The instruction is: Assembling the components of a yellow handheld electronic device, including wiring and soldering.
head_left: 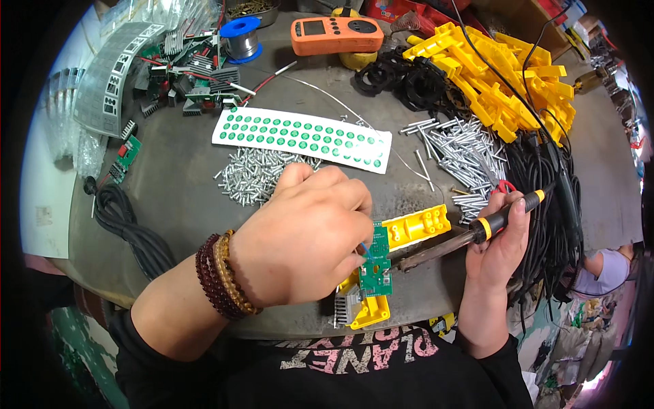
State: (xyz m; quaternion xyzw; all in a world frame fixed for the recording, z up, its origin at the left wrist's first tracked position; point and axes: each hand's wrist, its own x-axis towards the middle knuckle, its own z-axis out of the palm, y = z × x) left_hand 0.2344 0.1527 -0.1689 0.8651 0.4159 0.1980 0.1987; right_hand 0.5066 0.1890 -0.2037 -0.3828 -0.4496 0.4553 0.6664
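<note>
A green circuit board (379,266) lies across a yellow plastic housing (415,228) near the table's front edge. Beside its lower end is a grey finned heat sink (347,308). My left hand (313,232) reaches over the board's left side, fingers pinched together at a thin blue wire (366,251) that meets the board. Most of what lies under that hand is hidden. My right hand (494,249) is closed around the black and yellow handle of a soldering iron (501,217). The iron points left, with its tip at the board's right edge, by a solder pad.
Rivet-like metal pieces (238,178) lie under a sheet of green round stickers (300,129). Long screws (463,153), yellow housings (490,82) and black cables (538,211) crowd the right. Behind are a solder spool (242,44), an orange meter (334,37) and heat-sinked boards (194,75).
</note>
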